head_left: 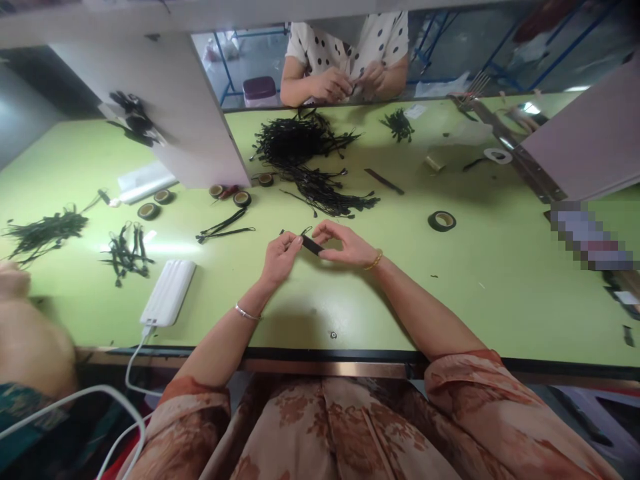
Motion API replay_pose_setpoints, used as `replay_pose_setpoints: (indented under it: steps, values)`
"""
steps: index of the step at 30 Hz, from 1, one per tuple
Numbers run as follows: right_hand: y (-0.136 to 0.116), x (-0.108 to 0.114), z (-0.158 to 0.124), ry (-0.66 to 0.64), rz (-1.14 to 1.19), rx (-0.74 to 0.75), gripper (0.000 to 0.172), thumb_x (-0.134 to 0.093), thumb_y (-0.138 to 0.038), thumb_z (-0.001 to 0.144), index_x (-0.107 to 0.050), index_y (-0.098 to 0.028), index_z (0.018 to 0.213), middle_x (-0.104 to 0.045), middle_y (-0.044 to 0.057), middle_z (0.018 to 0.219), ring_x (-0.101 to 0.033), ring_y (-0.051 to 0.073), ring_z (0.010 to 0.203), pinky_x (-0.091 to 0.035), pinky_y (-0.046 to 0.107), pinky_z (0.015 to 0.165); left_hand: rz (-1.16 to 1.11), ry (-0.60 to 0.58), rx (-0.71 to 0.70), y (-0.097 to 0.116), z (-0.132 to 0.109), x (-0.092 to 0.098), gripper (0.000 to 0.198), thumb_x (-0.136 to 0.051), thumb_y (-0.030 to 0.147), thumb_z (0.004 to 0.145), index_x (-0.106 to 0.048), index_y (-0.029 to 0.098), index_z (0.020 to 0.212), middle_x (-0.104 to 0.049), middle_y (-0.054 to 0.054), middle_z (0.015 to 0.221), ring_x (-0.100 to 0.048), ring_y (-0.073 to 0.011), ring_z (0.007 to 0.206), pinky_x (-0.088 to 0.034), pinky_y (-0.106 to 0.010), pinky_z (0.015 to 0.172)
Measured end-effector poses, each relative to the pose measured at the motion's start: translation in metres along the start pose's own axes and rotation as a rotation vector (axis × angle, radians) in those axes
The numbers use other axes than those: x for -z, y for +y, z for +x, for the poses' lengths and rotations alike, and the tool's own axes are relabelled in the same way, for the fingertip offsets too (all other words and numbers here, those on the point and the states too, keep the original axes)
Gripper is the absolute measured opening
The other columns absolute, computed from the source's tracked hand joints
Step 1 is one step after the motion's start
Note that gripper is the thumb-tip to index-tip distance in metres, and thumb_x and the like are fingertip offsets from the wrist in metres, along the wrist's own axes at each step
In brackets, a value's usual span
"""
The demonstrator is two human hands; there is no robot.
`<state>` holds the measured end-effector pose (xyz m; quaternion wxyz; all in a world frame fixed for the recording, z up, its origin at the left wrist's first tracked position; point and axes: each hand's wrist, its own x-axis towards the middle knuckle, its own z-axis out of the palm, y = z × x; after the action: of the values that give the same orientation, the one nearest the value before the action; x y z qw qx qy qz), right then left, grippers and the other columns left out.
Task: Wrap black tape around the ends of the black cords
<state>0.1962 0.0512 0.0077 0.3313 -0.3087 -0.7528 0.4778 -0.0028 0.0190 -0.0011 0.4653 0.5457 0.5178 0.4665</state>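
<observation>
In front of my body, just above the green table (380, 307), a short flat black piece (313, 246) is held between my hands; a thin dark loop shows beside it. My left hand (283, 257) pinches its left end with thumb and fingers. At the other end, my right hand (345, 245) has its thumb against the piece, with the fingers curved round above it. Just beyond my hands lies a heap of black cables (330, 190), trailing from a larger black cable pile (295, 140). Whether the piece is tape-wrapped cable or plain strip, I cannot tell.
Black tape rolls (443, 221) lie right and left. A white power bank (169, 293) with a white cable sits at left, near cable bundles (127, 253). A dark blade-like strip (384, 181) lies ahead. Across the table a person's hands (345, 83) work; another person's arm is at far left.
</observation>
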Motion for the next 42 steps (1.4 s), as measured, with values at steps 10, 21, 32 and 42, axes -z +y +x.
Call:
replay_pose_setpoints:
  steps: [10,21,32,42]
  values:
    - [-0.011,-0.019,0.010,0.214,0.326,-0.439,0.040,-0.074,-0.050,0.073,-0.066,-0.014,0.088,-0.060,-0.001,0.062,-0.048,0.009,0.053,-0.038,0.024,0.053,0.952,-0.057,-0.643,-0.011,-0.011,-0.003,0.042,-0.038,0.042,0.099,-0.064,0.018,0.076,-0.060,-0.004,0.067,-0.052,-0.0135,0.065,-0.030,-0.027,0.057]
    - [-0.025,-0.025,0.007,0.482,0.630,-0.261,0.049,-0.082,-0.034,0.061,-0.044,-0.023,0.091,-0.063,-0.007,0.058,-0.060,0.013,0.055,-0.050,0.028,0.061,1.112,-0.269,-0.344,-0.001,-0.014,-0.013,0.037,-0.038,0.038,0.096,-0.065,0.018,0.082,-0.067,-0.007,0.068,-0.058,-0.0176,0.063,-0.025,-0.029,0.056]
    - [-0.037,-0.022,0.000,0.389,0.500,-0.102,0.048,-0.078,-0.053,0.068,-0.044,-0.023,0.086,-0.059,-0.005,0.062,-0.057,0.013,0.058,-0.047,0.030,0.061,0.428,-0.080,-0.056,0.000,-0.003,-0.001,0.026,-0.044,0.036,0.090,-0.055,0.018,0.075,-0.051,0.001,0.061,-0.044,-0.0117,0.056,-0.034,-0.025,0.059]
    - [-0.012,-0.026,0.003,0.294,0.194,-0.107,0.045,-0.067,-0.059,0.078,-0.053,-0.020,0.098,-0.051,-0.006,0.060,-0.047,0.010,0.054,-0.039,0.025,0.054,-0.187,-0.145,0.175,0.013,0.000,0.004,0.045,-0.062,0.055,0.078,-0.041,0.019,0.062,-0.025,0.009,0.050,-0.017,-0.0046,0.044,-0.013,-0.022,0.043]
